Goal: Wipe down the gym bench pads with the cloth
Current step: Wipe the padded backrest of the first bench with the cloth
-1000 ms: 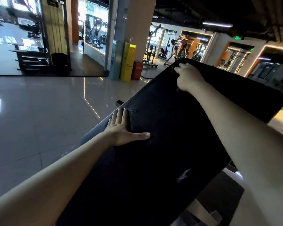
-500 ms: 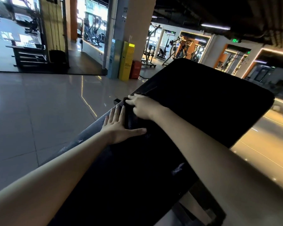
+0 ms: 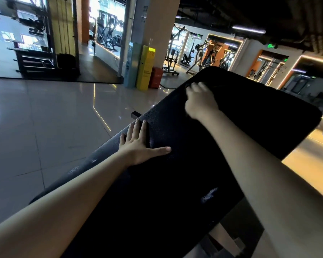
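right, close in, the bench pad [image 3: 175,192] fills the lower view, a long black slab tilting up and away, with a pale scuff [image 3: 209,194] on its skin. it looks firm and pebbled, probably vinyl over foam, and it sits on a frame [image 3: 220,239], so nothing to lift; it wants bracing, not carrying. the left hand [image 3: 138,146] does just that: flat on the left edge, fingers straight and together, thumb splayed across the top. tiny glints beside it could be damp, so maybe slick there. further up, the right hand [image 3: 199,103] sits knuckles-up near the far end, fingers curled down onto a dark fold i take for the cloth [image 3: 189,85]. soft, light, limp stuff by the look, best bunched under the fingertips and pressed flat. trouble is, it's black on black and the fingers are blurred, so how much cloth is there, i can't say. the pad's underside is hidden, the frame mostly cut off, and no second pad shows.
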